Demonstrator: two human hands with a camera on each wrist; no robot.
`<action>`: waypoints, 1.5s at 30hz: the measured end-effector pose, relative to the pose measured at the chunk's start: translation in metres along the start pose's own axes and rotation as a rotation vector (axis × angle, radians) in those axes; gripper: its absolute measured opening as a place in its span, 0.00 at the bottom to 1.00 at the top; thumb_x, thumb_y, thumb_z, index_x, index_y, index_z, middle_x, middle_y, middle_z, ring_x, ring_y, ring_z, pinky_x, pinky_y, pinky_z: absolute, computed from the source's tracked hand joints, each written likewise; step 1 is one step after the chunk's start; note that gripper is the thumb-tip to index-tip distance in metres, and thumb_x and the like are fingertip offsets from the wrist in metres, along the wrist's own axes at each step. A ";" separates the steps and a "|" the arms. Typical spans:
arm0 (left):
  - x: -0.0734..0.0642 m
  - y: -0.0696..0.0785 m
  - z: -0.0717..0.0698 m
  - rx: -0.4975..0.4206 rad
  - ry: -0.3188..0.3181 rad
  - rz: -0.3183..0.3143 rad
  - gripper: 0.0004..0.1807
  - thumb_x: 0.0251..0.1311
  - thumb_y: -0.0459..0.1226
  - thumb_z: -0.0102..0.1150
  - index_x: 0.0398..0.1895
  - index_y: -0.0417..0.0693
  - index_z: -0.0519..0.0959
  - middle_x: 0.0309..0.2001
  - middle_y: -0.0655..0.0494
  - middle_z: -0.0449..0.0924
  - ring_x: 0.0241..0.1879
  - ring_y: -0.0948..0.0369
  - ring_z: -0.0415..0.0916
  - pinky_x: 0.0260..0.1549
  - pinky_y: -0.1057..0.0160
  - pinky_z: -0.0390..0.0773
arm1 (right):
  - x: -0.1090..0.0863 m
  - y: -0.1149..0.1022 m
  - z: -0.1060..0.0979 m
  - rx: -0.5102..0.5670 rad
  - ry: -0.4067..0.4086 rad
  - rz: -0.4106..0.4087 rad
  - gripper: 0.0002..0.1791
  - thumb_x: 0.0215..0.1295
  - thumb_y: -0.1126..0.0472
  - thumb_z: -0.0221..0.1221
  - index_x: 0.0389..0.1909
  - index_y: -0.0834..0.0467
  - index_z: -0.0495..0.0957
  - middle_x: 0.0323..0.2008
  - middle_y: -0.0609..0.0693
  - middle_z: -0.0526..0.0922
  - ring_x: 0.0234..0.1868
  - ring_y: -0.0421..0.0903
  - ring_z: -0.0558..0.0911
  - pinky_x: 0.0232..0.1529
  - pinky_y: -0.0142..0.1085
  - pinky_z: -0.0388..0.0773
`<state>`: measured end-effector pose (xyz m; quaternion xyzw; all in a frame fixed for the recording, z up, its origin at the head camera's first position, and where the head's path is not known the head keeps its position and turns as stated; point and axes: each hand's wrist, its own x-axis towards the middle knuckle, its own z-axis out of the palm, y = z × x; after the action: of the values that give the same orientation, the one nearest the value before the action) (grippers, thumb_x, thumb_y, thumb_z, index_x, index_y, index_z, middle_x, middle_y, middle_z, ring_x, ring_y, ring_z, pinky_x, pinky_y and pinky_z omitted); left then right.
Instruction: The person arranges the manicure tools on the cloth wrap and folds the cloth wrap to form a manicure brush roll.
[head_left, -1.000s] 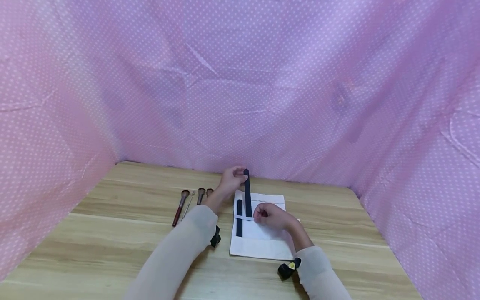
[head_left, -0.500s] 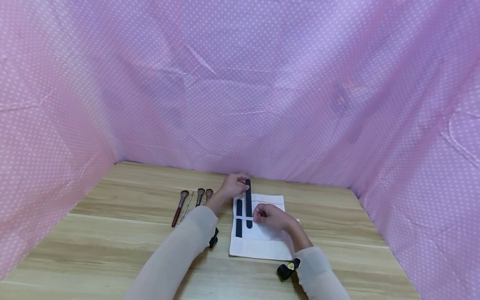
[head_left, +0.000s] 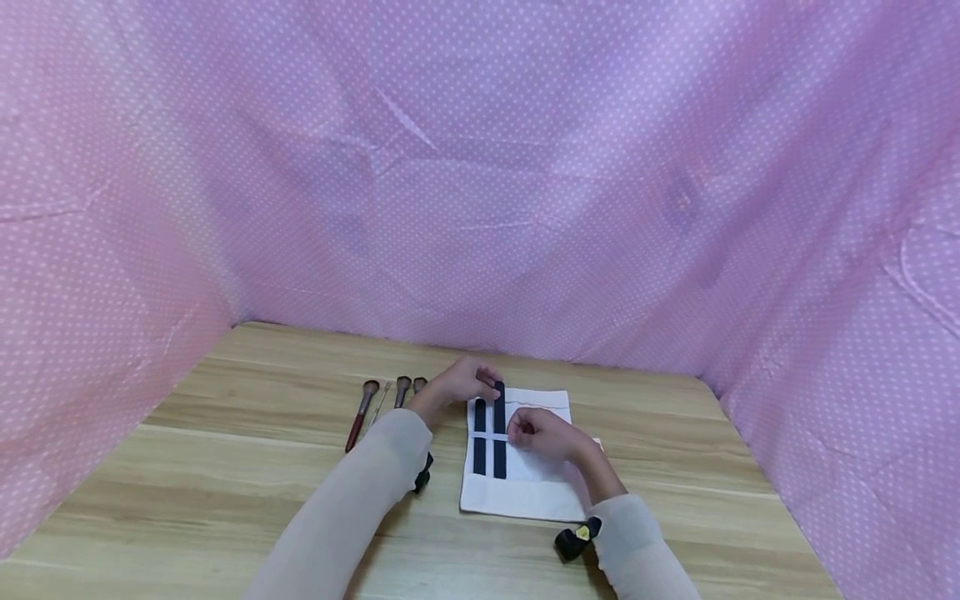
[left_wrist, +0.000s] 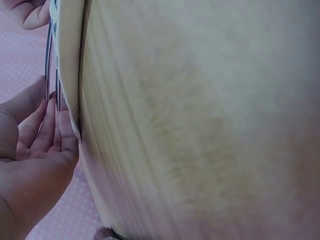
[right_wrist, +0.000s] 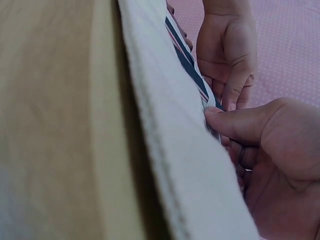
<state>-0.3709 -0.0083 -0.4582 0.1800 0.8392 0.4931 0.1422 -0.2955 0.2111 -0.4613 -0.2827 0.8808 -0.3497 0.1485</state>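
Note:
A white cloth roll [head_left: 525, 498] with a folded lower pocket lies on the table. Two black nail files stand side by side on it, under a white elastic band [head_left: 490, 436]. My left hand [head_left: 467, 380] holds the top of the right-hand nail file [head_left: 500, 458] between thumb and fingers. The left-hand nail file [head_left: 479, 457] lies parallel, its lower end at the pocket's edge. My right hand [head_left: 546, 432] pinches the elastic band just right of the files; the right wrist view shows the thumb [right_wrist: 235, 121] on it. Layered file edges [left_wrist: 48, 65] show in the left wrist view.
Left of the cloth lie a makeup brush with a red handle [head_left: 355, 433], a thin metal tool [head_left: 381, 402] and two more brushes, one [head_left: 402, 388] partly behind the left arm. Pink dotted fabric [head_left: 480, 250] hangs around the wooden table [head_left: 225, 467].
The left hand has brought the second nail file down toward me, sliding it under the elastic band to the pocket's edge. The right hand stays at the band.

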 end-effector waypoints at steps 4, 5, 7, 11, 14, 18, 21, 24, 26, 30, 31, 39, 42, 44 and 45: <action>0.001 -0.001 0.000 0.016 -0.017 0.014 0.15 0.61 0.30 0.70 0.51 0.43 0.85 0.46 0.53 0.86 0.50 0.58 0.80 0.54 0.59 0.79 | 0.000 -0.001 0.000 0.003 0.000 -0.005 0.10 0.71 0.74 0.54 0.38 0.57 0.79 0.33 0.45 0.78 0.36 0.43 0.75 0.40 0.33 0.73; 0.001 -0.001 0.000 0.018 -0.017 0.014 0.15 0.61 0.30 0.70 0.51 0.43 0.85 0.46 0.53 0.86 0.49 0.59 0.80 0.54 0.59 0.79 | -0.001 -0.001 0.000 0.002 0.000 -0.007 0.10 0.71 0.74 0.54 0.38 0.57 0.79 0.33 0.45 0.78 0.36 0.43 0.75 0.40 0.33 0.73; 0.001 0.000 0.000 0.024 -0.024 0.013 0.14 0.61 0.30 0.71 0.51 0.43 0.85 0.44 0.54 0.86 0.47 0.59 0.80 0.53 0.60 0.79 | -0.001 0.000 -0.001 -0.003 0.001 -0.012 0.10 0.70 0.74 0.54 0.38 0.56 0.79 0.33 0.44 0.78 0.36 0.43 0.75 0.40 0.33 0.73; 0.000 0.002 0.000 0.045 -0.046 0.027 0.14 0.60 0.31 0.71 0.50 0.42 0.86 0.42 0.55 0.86 0.44 0.60 0.80 0.50 0.61 0.80 | 0.000 0.002 -0.001 -0.011 0.002 -0.017 0.10 0.70 0.73 0.54 0.38 0.56 0.79 0.32 0.44 0.78 0.35 0.42 0.75 0.40 0.33 0.73; -0.001 0.003 0.000 0.050 -0.057 0.039 0.14 0.60 0.31 0.72 0.49 0.42 0.86 0.40 0.55 0.86 0.42 0.61 0.80 0.48 0.63 0.79 | 0.000 0.002 -0.001 -0.012 0.008 -0.013 0.09 0.71 0.72 0.55 0.38 0.56 0.79 0.32 0.44 0.78 0.35 0.42 0.75 0.40 0.33 0.73; -0.001 0.002 0.000 0.045 -0.072 0.042 0.13 0.59 0.31 0.73 0.47 0.43 0.87 0.39 0.56 0.86 0.40 0.61 0.79 0.46 0.64 0.79 | -0.001 0.003 -0.001 -0.004 0.016 0.000 0.08 0.71 0.71 0.56 0.38 0.56 0.79 0.32 0.44 0.78 0.36 0.42 0.75 0.40 0.33 0.73; -0.002 0.003 0.001 0.056 -0.089 0.040 0.11 0.59 0.31 0.73 0.45 0.44 0.88 0.38 0.57 0.86 0.40 0.62 0.80 0.46 0.64 0.79 | -0.001 0.002 0.000 -0.001 0.018 0.008 0.08 0.72 0.71 0.56 0.38 0.56 0.79 0.33 0.45 0.78 0.36 0.43 0.75 0.40 0.34 0.73; -0.003 0.004 0.001 0.079 -0.111 0.033 0.09 0.59 0.32 0.74 0.43 0.45 0.88 0.37 0.59 0.86 0.39 0.63 0.79 0.45 0.65 0.78 | -0.001 0.002 0.000 -0.006 0.028 0.013 0.07 0.73 0.70 0.55 0.38 0.56 0.79 0.33 0.45 0.78 0.36 0.43 0.75 0.41 0.35 0.72; -0.004 0.005 0.001 0.093 -0.129 0.028 0.08 0.59 0.32 0.73 0.42 0.45 0.88 0.36 0.59 0.86 0.38 0.64 0.79 0.44 0.66 0.77 | -0.001 0.002 0.000 -0.009 0.045 0.018 0.07 0.74 0.70 0.55 0.38 0.56 0.78 0.33 0.45 0.78 0.37 0.43 0.75 0.41 0.35 0.72; -0.004 0.006 0.002 0.114 -0.159 0.043 0.07 0.59 0.31 0.73 0.41 0.44 0.88 0.34 0.59 0.86 0.36 0.64 0.78 0.41 0.68 0.77 | -0.001 0.003 0.001 -0.023 0.076 0.030 0.07 0.75 0.70 0.54 0.37 0.56 0.78 0.32 0.45 0.77 0.36 0.43 0.74 0.41 0.35 0.72; -0.004 0.006 0.002 0.119 -0.164 0.047 0.07 0.59 0.31 0.72 0.41 0.44 0.88 0.34 0.59 0.85 0.36 0.65 0.78 0.40 0.68 0.77 | -0.001 0.003 0.001 -0.023 0.079 0.033 0.08 0.75 0.70 0.54 0.37 0.56 0.78 0.32 0.45 0.77 0.36 0.43 0.74 0.40 0.35 0.72; -0.006 0.007 0.003 0.148 -0.169 0.044 0.07 0.59 0.32 0.73 0.40 0.46 0.88 0.33 0.60 0.85 0.36 0.64 0.77 0.41 0.67 0.76 | -0.003 -0.001 -0.005 -0.045 0.053 -0.002 0.07 0.72 0.69 0.59 0.36 0.56 0.81 0.31 0.43 0.80 0.35 0.41 0.76 0.40 0.33 0.74; -0.006 0.007 0.004 0.158 -0.171 0.047 0.06 0.59 0.33 0.73 0.40 0.47 0.88 0.33 0.60 0.85 0.35 0.64 0.77 0.41 0.66 0.75 | -0.006 -0.001 -0.011 -0.055 0.046 -0.015 0.03 0.70 0.66 0.63 0.38 0.56 0.83 0.31 0.42 0.83 0.34 0.39 0.77 0.41 0.33 0.75; -0.006 0.007 0.004 0.169 -0.174 0.051 0.06 0.60 0.33 0.73 0.39 0.47 0.88 0.33 0.60 0.84 0.35 0.64 0.76 0.41 0.67 0.75 | -0.010 0.000 -0.015 -0.064 0.046 -0.012 0.02 0.69 0.65 0.65 0.39 0.56 0.84 0.32 0.41 0.83 0.34 0.39 0.77 0.41 0.32 0.75; -0.006 0.007 0.004 0.174 -0.177 0.055 0.06 0.60 0.33 0.73 0.39 0.47 0.88 0.33 0.61 0.84 0.35 0.65 0.76 0.41 0.67 0.75 | -0.011 0.001 -0.017 -0.064 0.047 -0.011 0.02 0.68 0.65 0.66 0.39 0.57 0.85 0.32 0.42 0.83 0.34 0.39 0.77 0.41 0.32 0.75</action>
<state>-0.3630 -0.0046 -0.4531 0.2574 0.8577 0.4043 0.1859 -0.2949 0.2280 -0.4491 -0.2838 0.8932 -0.3287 0.1170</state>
